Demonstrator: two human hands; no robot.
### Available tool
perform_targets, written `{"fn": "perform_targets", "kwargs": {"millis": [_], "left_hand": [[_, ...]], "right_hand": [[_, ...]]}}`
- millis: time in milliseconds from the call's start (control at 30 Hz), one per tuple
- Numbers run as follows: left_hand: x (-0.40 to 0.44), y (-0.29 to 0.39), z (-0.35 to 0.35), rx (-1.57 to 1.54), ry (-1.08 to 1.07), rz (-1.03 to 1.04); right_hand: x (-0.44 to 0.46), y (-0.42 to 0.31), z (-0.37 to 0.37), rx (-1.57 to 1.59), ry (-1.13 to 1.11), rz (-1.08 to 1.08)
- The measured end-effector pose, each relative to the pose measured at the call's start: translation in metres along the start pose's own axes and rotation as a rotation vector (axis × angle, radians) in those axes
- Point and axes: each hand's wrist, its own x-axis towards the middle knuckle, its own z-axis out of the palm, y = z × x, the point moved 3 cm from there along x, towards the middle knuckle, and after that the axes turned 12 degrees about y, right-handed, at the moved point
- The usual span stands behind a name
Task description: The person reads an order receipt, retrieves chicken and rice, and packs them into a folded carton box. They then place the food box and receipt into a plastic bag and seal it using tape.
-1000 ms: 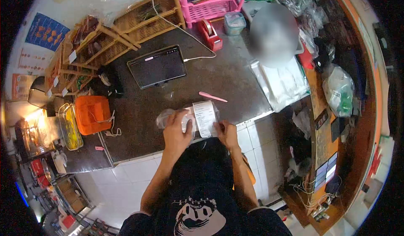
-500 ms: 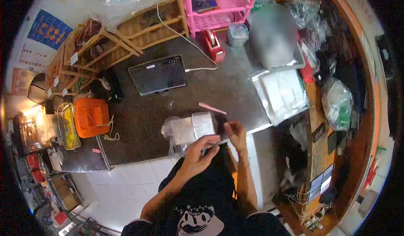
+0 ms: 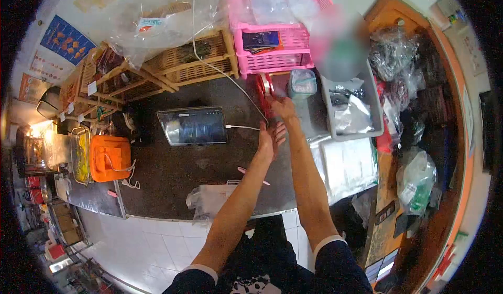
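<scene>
Both my hands reach forward over the dark table. My right hand (image 3: 284, 109) is at the front end of a red tape dispenser (image 3: 264, 92), with its fingers bent together. Whatever lies between those fingertips is too small to make out. Just below it, my left hand (image 3: 270, 138) is open, palm up with the fingers apart, beside the white cable (image 3: 243, 128). Under my left forearm lies a slim pink stick-like tool (image 3: 242, 170), partly covered. A clear plastic-wrapped package (image 3: 209, 199) rests near the table's front edge, partly hidden by the same forearm.
A tablet (image 3: 193, 126) with a cable stands left of my hands. Behind are a pink basket rack (image 3: 272, 58) and a lidded plastic tub (image 3: 303, 83). To the right are a grey bin (image 3: 380, 116) and stacked plastic bags (image 3: 348, 163). An orange container (image 3: 110, 158) stands left.
Both hands have moved away from the package, forward to the tape dispenser. The thing they were handling before is no longer seen in them. The view has tilted up.
</scene>
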Motion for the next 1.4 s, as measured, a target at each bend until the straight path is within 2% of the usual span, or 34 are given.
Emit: {"fn": "perform_targets", "kwargs": {"millis": [67,100,133,167,233,267,333,367,433,500,567,633,667,733,800,833,867,900,933,1000,1067,1133,1200,1267,1333,1400], "left_hand": [[0.019,-0.005,0.001,-0.079,0.035,0.022],[0.029,-0.005,-0.001,-0.105,0.009,0.12],[0.035,-0.004,-0.001,-0.13,-0.019,0.219],[0.037,0.0,-0.002,-0.137,-0.013,0.216],[0.033,0.01,-0.003,-0.135,-0.138,0.176],[0.029,0.012,0.0,-0.144,-0.129,0.178],[0.022,0.015,0.004,0.059,-0.029,0.293],[0.022,0.012,0.006,0.053,-0.023,0.292],[0.022,0.007,0.007,0.171,0.066,0.472],[0.025,0.001,0.006,0.176,0.095,0.488],[0.029,-0.004,0.006,0.185,0.123,0.505],[0.039,-0.012,0.005,0.214,0.264,0.494],[0.055,-0.019,0.004,0.212,0.271,0.493],[0.095,-0.037,-0.003,0.059,0.168,0.631],[0.105,-0.053,-0.004,-0.183,0.137,0.527],[0.103,-0.058,-0.003,-0.271,0.137,0.499],[0.075,-0.049,0.01,0.081,0.256,0.679],[0.049,-0.04,0.016,0.456,0.367,0.83],[0.028,-0.037,0.009,0.461,0.383,0.825],[-0.02,-0.032,-0.004,0.546,0.289,1.048],[-0.073,-0.006,-0.037,0.723,0.165,1.004],[-0.127,0.026,-0.071,0.866,0.204,0.816],[-0.154,0.052,-0.117,0.63,0.273,0.649],[-0.175,0.082,-0.16,0.599,0.373,0.604],[-0.194,0.099,-0.195,0.64,0.517,0.603],[-0.198,0.097,-0.24,0.67,0.568,0.567]], "right_hand": [[-0.014,-0.015,-0.009,0.017,0.026,-0.012],[-0.024,-0.016,-0.017,0.039,0.069,-0.027],[-0.037,-0.003,-0.021,0.203,0.136,-0.004],[-0.062,0.002,-0.035,0.301,0.198,-0.021],[-0.131,-0.011,-0.085,0.423,0.308,-0.11],[-0.163,-0.012,-0.11,0.402,0.232,-0.017],[-0.229,-0.016,-0.16,0.339,0.075,0.162],[-0.254,0.018,-0.169,0.206,0.074,-0.023],[-0.27,0.031,-0.18,0.071,0.071,-0.205],[-0.282,0.041,-0.183,0.292,0.047,0.106],[-0.276,0.03,-0.184,0.273,0.036,0.108],[-0.267,0.027,-0.181,0.256,0.023,0.109],[-0.264,0.029,-0.179,0.215,0.05,0.049],[-0.262,0.046,-0.171,0.17,0.052,-0.007],[-0.26,0.077,-0.162,0.238,0.083,-0.029],[-0.261,0.077,-0.163,0.397,0.054,0.138],[-0.258,0.079,-0.172,0.269,0.103,-0.098],[-0.259,0.073,-0.186,0.263,0.079,0.058],[-0.26,0.066,-0.201,0.254,0.061,0.215],[-0.266,0.095,-0.222,0.385,0.054,0.192],[-0.266,0.089,-0.237,0.281,-0.005,0.176],[-0.262,0.07,-0.23,0.131,-0.111,0.115],[-0.254,0.042,-0.2,0.116,-0.272,0.063],[-0.247,0.016,-0.159,0.07,-0.384,-0.153],[-0.244,-0.001,-0.124,-0.079,-0.527,-0.129],[-0.245,-0.004,-0.1,-0.177,-0.591,-0.137]]}}
